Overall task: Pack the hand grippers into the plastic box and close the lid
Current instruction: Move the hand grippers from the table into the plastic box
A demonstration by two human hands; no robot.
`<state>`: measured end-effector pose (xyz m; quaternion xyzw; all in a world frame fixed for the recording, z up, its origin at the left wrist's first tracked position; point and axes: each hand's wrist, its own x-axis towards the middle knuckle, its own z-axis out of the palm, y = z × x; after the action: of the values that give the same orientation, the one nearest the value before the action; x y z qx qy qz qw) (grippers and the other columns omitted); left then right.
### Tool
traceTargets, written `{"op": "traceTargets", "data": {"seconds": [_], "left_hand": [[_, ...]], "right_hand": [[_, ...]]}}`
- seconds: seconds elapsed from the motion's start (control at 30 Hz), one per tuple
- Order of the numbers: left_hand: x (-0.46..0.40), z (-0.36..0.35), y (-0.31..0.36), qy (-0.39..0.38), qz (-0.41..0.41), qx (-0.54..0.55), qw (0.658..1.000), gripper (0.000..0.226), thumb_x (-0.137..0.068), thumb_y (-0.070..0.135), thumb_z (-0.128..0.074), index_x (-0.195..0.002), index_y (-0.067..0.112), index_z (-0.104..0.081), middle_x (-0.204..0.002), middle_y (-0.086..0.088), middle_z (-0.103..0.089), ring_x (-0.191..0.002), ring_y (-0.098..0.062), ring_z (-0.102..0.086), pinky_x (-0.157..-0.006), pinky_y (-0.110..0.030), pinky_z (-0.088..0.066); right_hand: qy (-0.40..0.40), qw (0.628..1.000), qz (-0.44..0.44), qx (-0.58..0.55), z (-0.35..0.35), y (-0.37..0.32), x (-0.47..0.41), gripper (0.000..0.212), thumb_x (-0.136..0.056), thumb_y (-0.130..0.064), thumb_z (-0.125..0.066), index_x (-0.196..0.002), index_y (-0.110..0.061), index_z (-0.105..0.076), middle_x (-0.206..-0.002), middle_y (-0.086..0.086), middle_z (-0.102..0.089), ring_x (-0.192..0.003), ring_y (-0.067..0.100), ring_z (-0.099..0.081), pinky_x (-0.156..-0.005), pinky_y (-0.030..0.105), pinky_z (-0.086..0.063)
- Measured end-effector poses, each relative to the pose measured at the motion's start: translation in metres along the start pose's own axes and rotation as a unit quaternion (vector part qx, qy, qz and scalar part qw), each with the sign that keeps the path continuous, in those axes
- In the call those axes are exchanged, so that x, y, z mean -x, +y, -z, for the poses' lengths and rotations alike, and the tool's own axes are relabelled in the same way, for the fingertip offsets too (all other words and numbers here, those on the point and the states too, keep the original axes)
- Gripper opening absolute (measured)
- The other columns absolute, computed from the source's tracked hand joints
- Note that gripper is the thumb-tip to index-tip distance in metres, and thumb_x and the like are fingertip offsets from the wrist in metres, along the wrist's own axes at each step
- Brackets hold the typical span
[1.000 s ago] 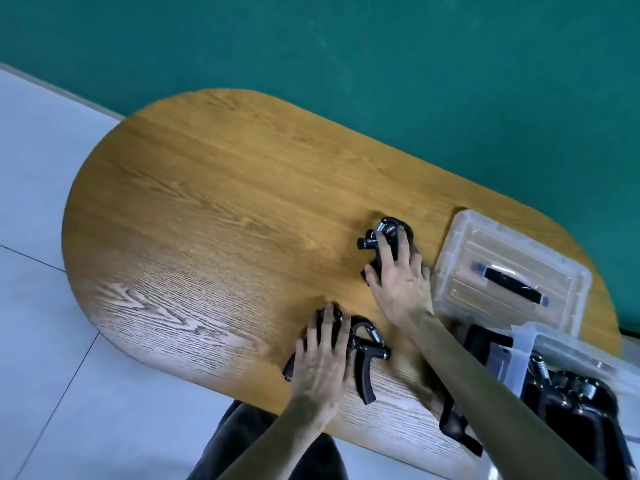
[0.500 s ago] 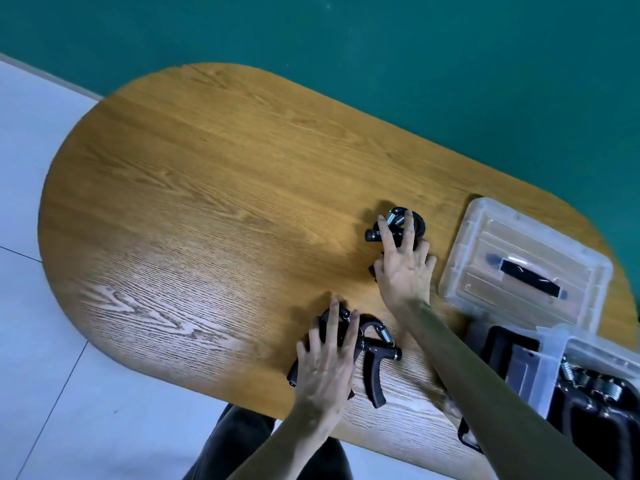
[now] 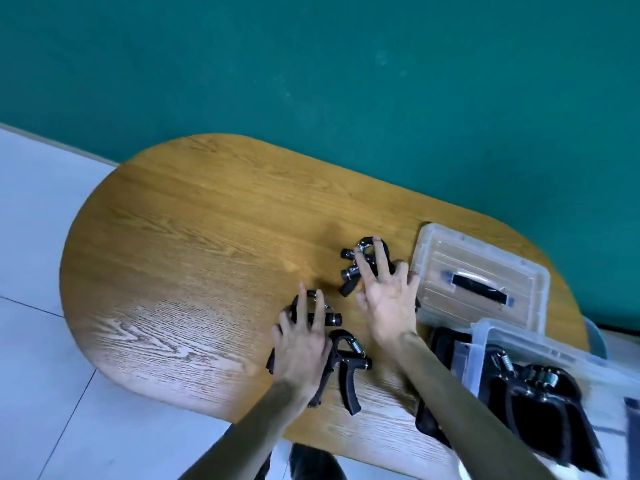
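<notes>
Two small heaps of black hand grippers lie on the oval wooden table (image 3: pixel 180 271). My left hand (image 3: pixel 301 344) lies over the near heap (image 3: pixel 346 372), fingers curled on a gripper's handle. My right hand (image 3: pixel 388 299) covers the far heap (image 3: pixel 356 268), its fingers wrapped over a gripper's spring end. Neither heap is lifted off the table. The clear plastic box (image 3: pixel 485 337) stands at the lower right under my right forearm and holds several grippers (image 3: pixel 533 379). Its lid (image 3: pixel 481 282), with a black handle, lies flat on the table beyond the box.
Something flat and black (image 3: pixel 429 420) lies under the box at the table's near edge. A green wall (image 3: pixel 311 81) runs behind the table. Pale floor tiles (image 3: pixel 31 306) show to the left, and my legs (image 3: pixel 311 465) are below the table edge.
Both hands stay on the same gripper heaps. My right hand's fingers have spread wider over the far heap. The view has tilted up, so the table sits lower in the frame.
</notes>
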<state>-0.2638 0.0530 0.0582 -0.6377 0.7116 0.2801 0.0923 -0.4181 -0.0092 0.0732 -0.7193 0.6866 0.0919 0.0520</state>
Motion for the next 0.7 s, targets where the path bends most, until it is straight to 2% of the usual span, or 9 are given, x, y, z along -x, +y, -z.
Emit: {"op": "traceTargets", "data": {"seconds": [0.07,0.13,0.2,0.33,0.5,0.7], "left_hand": [[0.001,0.014,0.008,0.027,0.016,0.006,0.999,0.080,-0.106,0.038,-0.036,-0.154,0.019,0.026,-0.159,-0.013,0.036,-0.127,-0.033,-0.029,-0.108,-0.045,-0.032],[-0.001,0.029,0.022,0.066,0.018,-0.005,0.998,0.077,-0.106,0.041,-0.033,-0.155,0.019,0.023,-0.160,-0.013,0.034,-0.121,-0.030,-0.031,-0.103,-0.042,-0.034],[0.005,0.045,0.039,0.064,0.031,-0.017,0.997,0.076,-0.106,0.042,-0.032,-0.156,0.020,0.020,-0.162,-0.013,0.030,-0.117,-0.029,-0.031,-0.098,-0.040,-0.034],[0.016,0.064,0.079,0.109,0.021,-0.030,0.993,0.075,-0.105,0.040,-0.037,-0.158,0.021,0.012,-0.165,-0.013,0.021,-0.116,-0.031,-0.031,-0.096,-0.041,-0.033],[0.028,0.071,0.134,0.158,-0.016,-0.018,0.987,0.073,-0.104,0.040,-0.039,-0.160,0.021,0.005,-0.167,-0.012,0.015,-0.111,-0.031,-0.031,-0.094,-0.042,-0.037],[0.045,0.055,0.214,0.159,-0.084,-0.018,0.984,0.075,-0.103,0.040,-0.041,-0.160,0.021,0.005,-0.167,-0.011,0.012,-0.115,-0.031,-0.031,-0.098,-0.043,-0.037]], "right_hand": [[0.016,1.000,-0.019,-0.016,0.014,0.007,0.009,0.079,-0.085,-0.025,-0.066,-0.156,-0.026,-0.031,-0.168,0.011,-0.010,-0.103,0.036,-0.042,-0.082,0.050,-0.041],[0.052,0.998,-0.034,-0.029,0.033,0.017,0.020,0.080,-0.082,-0.025,-0.070,-0.154,-0.025,-0.035,-0.167,0.011,-0.015,-0.103,0.038,-0.045,-0.083,0.051,-0.042],[0.076,0.995,-0.039,-0.052,0.049,0.027,0.030,0.081,-0.078,-0.022,-0.072,-0.152,-0.025,-0.039,-0.166,0.011,-0.020,-0.100,0.038,-0.047,-0.080,0.051,-0.043],[0.098,0.992,-0.056,-0.064,0.075,0.057,0.060,0.081,-0.075,-0.018,-0.072,-0.150,-0.024,-0.041,-0.165,0.011,-0.023,-0.096,0.036,-0.046,-0.078,0.050,-0.044],[0.131,0.985,-0.090,-0.065,0.094,0.108,0.098,0.082,-0.072,-0.018,-0.075,-0.148,-0.025,-0.044,-0.162,0.011,-0.031,-0.094,0.039,-0.049,-0.077,0.051,-0.045],[0.153,0.970,-0.159,-0.098,0.087,0.171,0.149,0.084,-0.073,-0.021,-0.076,-0.149,-0.028,-0.042,-0.164,0.007,-0.027,-0.095,0.037,-0.046,-0.077,0.049,-0.042]]}}
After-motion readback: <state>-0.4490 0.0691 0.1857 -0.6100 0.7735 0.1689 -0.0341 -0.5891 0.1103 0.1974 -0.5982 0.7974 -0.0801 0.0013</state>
